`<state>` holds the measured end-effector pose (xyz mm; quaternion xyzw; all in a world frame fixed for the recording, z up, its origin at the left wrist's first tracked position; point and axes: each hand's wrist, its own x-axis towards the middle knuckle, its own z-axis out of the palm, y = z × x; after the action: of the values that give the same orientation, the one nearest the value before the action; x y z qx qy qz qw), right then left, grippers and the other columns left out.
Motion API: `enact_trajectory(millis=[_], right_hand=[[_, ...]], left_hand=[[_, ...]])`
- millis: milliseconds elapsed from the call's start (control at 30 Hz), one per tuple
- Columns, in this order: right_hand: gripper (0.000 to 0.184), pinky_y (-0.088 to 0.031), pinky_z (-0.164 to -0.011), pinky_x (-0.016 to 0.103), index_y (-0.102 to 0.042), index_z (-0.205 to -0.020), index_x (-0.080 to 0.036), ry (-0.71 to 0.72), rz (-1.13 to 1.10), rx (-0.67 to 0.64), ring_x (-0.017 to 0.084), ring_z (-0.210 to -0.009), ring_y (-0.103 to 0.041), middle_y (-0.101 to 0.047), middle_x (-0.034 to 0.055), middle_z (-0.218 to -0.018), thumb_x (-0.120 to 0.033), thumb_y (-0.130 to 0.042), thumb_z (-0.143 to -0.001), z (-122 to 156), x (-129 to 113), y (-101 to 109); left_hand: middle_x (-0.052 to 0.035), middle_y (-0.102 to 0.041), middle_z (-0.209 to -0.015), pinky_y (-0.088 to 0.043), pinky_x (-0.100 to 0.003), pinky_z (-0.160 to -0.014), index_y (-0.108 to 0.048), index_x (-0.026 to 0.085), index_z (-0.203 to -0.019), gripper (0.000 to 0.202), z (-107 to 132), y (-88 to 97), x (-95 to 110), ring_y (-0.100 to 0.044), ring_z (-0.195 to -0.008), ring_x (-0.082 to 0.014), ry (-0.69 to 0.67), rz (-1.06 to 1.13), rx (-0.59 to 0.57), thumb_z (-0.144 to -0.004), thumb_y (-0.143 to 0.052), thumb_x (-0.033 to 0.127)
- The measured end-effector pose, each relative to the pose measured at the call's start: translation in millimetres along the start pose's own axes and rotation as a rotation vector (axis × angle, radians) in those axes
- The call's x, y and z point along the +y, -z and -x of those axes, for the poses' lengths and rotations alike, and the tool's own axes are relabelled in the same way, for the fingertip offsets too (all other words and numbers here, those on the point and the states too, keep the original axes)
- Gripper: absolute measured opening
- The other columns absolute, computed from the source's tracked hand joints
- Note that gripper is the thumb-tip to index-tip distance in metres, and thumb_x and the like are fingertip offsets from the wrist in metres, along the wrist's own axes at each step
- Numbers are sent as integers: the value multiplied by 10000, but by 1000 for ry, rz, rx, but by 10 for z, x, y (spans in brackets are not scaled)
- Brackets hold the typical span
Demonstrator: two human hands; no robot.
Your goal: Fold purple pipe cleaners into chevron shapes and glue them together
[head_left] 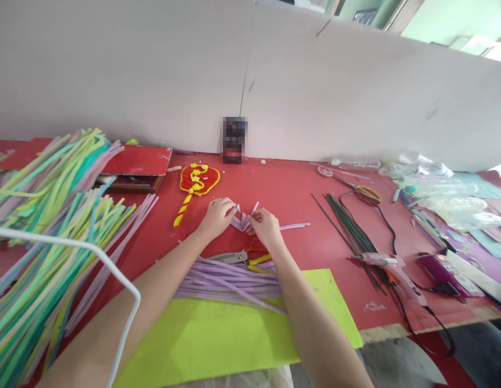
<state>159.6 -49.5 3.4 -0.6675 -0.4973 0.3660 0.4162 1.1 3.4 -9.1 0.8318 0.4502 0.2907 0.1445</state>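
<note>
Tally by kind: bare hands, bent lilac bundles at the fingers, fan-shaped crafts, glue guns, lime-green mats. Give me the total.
Left hand and right hand: 2
Bent lilac bundle: 1
Fan-shaped craft: 1
Glue gun: 1
Lime-green mat: 1
Total: 6

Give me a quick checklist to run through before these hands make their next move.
1. Left hand and right hand both at the bent pale-purple fuzzy strips: ok.
2. Loose straight pale-purple strips close by: ok.
3. Pink pistol-shaped glue gun apart from both hands: ok.
4. Glue gun's heat: cannot tell.
5. Space between forearms free of tools: not ok, metal-bladed cutters with red-and-yellow handles lie there.
</note>
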Motion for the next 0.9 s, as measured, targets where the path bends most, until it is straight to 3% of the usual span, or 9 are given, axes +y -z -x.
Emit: enact_trajectory(millis=[100, 200, 533, 667, 900], right_hand=[[65, -482, -703, 277, -634, -761, -207, 201, 233, 74, 144, -671, -598, -628, 7, -752, -227, -573, -766, -40, 38, 28], [141, -452, -735, 256, -696, -844, -227, 301, 349, 53, 130, -715, -566, -606, 12, -825, -238, -566, -793, -77, 70, 27], [208, -452, -705, 245, -706, -942, -239, 313, 373, 21, 119, -688, -530, -574, 17, -834, -245, -526, -840, -113, 122, -13], [199, -456, -698, 243, -696, -944, -231, 319, 376, 28, 117, -679, -532, -582, 17, -836, -248, -531, -835, -109, 111, -22], [157, -453, -680, 238, -689, -895, -238, 299, 404, 4, 120, -697, -546, -595, 9, -833, -217, -558, -812, -94, 84, -59]], left_hand=[[-40, -646, -935, -373, -340, -847, -644, 196, -876, 207, -13, 39, -26, -568, -934, -194, 90, -5, 73, -894, -453, 275], [-39, -644, -917, -373, -347, -831, -664, 203, -892, 188, -13, 63, -45, -567, -917, -199, 123, -3, 63, -880, -498, 291], [-31, -628, -958, -342, -368, -882, -640, 208, -920, 130, 62, 64, 82, -555, -932, -192, -106, -119, -56, -869, -540, 273], [-51, -619, -922, -390, -359, -807, -627, 198, -883, 102, 70, 100, 172, -560, -888, -212, -22, -179, -4, -858, -549, 258], [-45, -604, -834, -456, -300, -722, -605, 191, -855, 86, 115, 36, 232, -589, -795, -185, 73, -96, -74, -848, -519, 182]])
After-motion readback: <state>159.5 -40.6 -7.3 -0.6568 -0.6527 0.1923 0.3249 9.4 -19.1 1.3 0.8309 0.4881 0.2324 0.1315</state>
